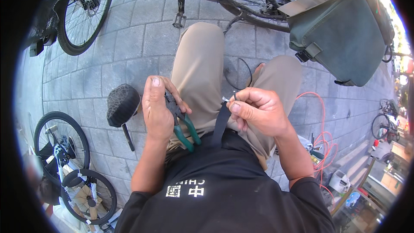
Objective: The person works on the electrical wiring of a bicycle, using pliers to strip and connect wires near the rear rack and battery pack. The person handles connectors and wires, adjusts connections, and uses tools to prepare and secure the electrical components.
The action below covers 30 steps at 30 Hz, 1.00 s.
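Observation:
My left hand [158,110] is closed around the head end of a pair of pliers [187,130]. Its green handles point back toward my body, and part of the jaws is covered by my fingers. Between the thumb and fingertips of my right hand [261,111] is a small thin dark piece with a pale tip [225,99]; it is too small to name its kind. Both hands are above my lap, apart from each other. A wide black strap [221,123] runs from my waist to just under the right fingertips.
Ahead stands a bicycle with a pedal [179,20] and a grey-green bag [340,39]. A bicycle saddle [123,105] lies left on the paving, with more wheels [89,196] behind it. A black cable [250,71] curves between my legs; an orange hose [323,133] coils at right.

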Motion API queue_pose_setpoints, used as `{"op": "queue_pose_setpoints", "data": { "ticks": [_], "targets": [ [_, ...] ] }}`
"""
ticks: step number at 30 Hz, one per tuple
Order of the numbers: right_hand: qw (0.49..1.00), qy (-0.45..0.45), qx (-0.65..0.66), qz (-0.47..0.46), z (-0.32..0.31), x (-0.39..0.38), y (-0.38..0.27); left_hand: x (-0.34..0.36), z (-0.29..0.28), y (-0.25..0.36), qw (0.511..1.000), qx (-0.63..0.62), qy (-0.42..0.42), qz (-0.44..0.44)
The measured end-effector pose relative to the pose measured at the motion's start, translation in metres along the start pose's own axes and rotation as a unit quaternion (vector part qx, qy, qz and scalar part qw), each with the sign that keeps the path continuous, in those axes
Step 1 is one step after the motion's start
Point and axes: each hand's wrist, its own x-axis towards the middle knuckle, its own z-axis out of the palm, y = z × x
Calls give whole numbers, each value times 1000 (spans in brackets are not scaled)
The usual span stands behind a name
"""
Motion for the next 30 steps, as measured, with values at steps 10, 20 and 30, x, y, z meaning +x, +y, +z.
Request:
{"op": "queue_pose_setpoints", "data": {
  "ticks": [10, 20, 30],
  "targets": [
    [994, 13, -104, -19, 19, 9, 0, -11, -3, -9, 992, 116, 56, -10],
    [996, -13, -91, 5, 19, 9, 1, -36, -23, 6, 977, 153, -100, -105],
    [965, -64, -255, -22, 42, 22, -33, -46, -26, 37, 965, 139, -149, -163]
  ]
}}
